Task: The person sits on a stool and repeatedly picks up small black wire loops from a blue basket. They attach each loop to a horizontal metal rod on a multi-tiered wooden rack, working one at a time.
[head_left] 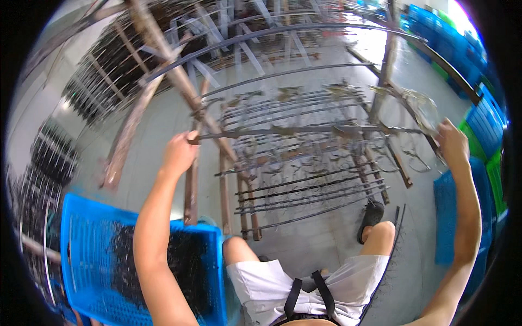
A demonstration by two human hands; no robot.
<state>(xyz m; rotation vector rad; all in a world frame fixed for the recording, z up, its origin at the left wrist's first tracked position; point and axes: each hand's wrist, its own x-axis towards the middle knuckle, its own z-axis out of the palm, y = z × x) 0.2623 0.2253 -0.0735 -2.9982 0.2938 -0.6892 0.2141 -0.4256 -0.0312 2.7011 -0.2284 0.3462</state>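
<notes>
A long dark rod (315, 130) spans the view between my two hands, roughly level, with brownish strips hanging along it. My left hand (180, 155) is closed round its left end. At the right end my right hand (453, 142) has its fingers curled closed on the rod, beside a pale, thin loop (427, 106) that hangs there; the exact grip is blurred. Below and beyond the rod, a wooden rack (191, 190) carries several parallel rods (304, 204) with small dark pieces hanging from them.
At lower left stands a blue plastic crate (87, 261) with a dark, stringy heap (185, 261) inside. Blue and green crates (484, 125) are stacked on the right. Slanting wooden posts (130, 130) rise at left. A long dark rod (389, 250) lies beside my right leg.
</notes>
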